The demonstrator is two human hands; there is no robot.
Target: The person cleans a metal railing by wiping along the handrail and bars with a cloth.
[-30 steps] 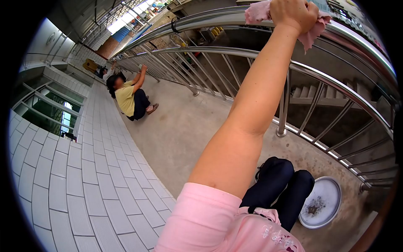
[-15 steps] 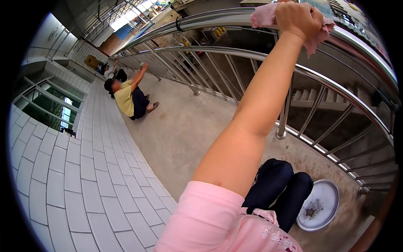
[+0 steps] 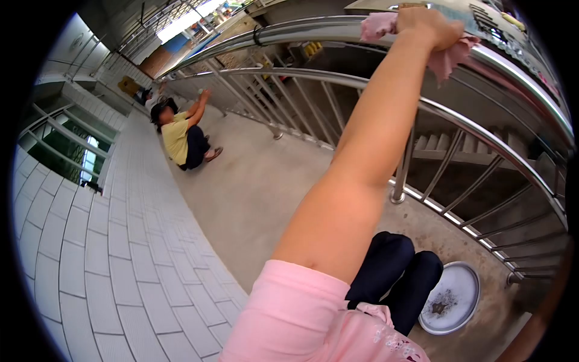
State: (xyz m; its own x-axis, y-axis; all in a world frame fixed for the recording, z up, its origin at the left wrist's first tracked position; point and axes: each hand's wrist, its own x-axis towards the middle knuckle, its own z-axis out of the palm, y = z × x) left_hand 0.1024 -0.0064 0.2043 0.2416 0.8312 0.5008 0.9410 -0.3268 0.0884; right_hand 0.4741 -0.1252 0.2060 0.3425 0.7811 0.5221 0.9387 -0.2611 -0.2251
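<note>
My left hand (image 3: 425,27) is closed over the top handrail (image 3: 319,27) of a shiny metal railing, at the end of my outstretched arm. A pink cloth (image 3: 379,26) is under the hand, wrapped over the rail. One end sticks out to the left and a ragged flap (image 3: 449,62) hangs down to the right. Part of my right arm (image 3: 540,326) shows in shade at the lower right edge; its hand is out of sight. Below the railing, beside my bent knees, a white basin (image 3: 455,295) with dark grit in it rests on the floor.
A white tiled wall (image 3: 120,265) with a window runs along the left. Further down the concrete walkway (image 3: 259,175), a person in a yellow top (image 3: 177,137) squats at the railing, with another person behind. Concrete stairs (image 3: 446,142) lie beyond the bars.
The view has shifted slightly. My left hand has flattened and turned a little on the cloth, staying at about the same place on the rail. The person in yellow has shifted posture.
</note>
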